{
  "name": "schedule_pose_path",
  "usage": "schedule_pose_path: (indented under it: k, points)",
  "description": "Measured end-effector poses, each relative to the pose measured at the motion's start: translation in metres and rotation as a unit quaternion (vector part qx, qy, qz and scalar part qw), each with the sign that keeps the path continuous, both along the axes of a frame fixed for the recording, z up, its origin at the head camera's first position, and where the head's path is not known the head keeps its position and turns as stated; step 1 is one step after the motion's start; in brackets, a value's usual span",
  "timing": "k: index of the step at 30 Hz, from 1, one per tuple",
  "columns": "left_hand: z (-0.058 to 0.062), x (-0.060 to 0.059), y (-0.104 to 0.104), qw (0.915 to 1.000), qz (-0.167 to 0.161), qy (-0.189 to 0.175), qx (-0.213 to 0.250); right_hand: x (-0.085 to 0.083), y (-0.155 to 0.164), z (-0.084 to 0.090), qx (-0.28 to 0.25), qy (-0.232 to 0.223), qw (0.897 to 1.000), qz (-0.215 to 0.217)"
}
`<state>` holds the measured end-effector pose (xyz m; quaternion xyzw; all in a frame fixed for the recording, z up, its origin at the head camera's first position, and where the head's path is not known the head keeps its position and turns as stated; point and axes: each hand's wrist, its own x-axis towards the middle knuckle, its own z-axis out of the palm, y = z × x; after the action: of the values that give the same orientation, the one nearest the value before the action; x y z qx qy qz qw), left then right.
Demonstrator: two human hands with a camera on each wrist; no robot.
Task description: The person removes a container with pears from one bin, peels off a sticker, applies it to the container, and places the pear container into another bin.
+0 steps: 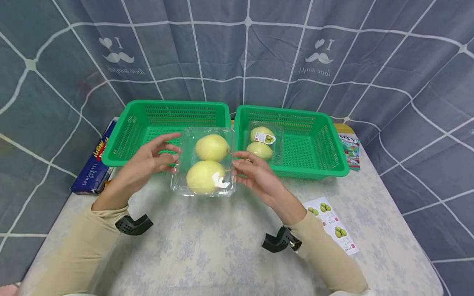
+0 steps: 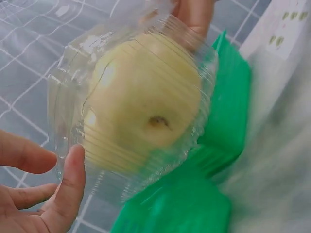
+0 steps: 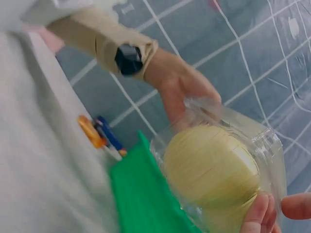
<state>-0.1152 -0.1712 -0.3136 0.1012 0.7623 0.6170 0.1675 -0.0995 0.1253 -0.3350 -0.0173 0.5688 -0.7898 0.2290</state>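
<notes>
Head view: a clear clamshell box (image 1: 203, 162) with two yellow-green pears (image 1: 212, 147) inside is held above the table (image 1: 222, 255), pinched between the fingertips of the left hand (image 1: 148, 164) and right hand (image 1: 255, 174), one at each side. Beyond the grip, the left green basket (image 1: 126, 139) is seen with nothing in it; the right green basket (image 1: 326, 148) holds a second, labelled pear box (image 1: 262, 143). Just right of the right wrist, a label sheet (image 1: 333, 224) is noted. Left wrist view alone shows a pear's blossom end (image 2: 158, 121).
</notes>
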Motion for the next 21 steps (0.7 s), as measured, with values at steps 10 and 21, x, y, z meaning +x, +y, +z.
schedule_pose_path:
  k: [10,21]
  points:
    - [-0.055,0.048,0.018,0.9988,-0.024,-0.024,0.034,0.056,0.017,-0.056,-0.011,-0.059,0.998,-0.005]
    - [-0.111,0.06,0.035,0.9925,-0.018,-0.118,0.027,0.072,0.026,-0.117,-0.036,-0.119,0.992,-0.024]
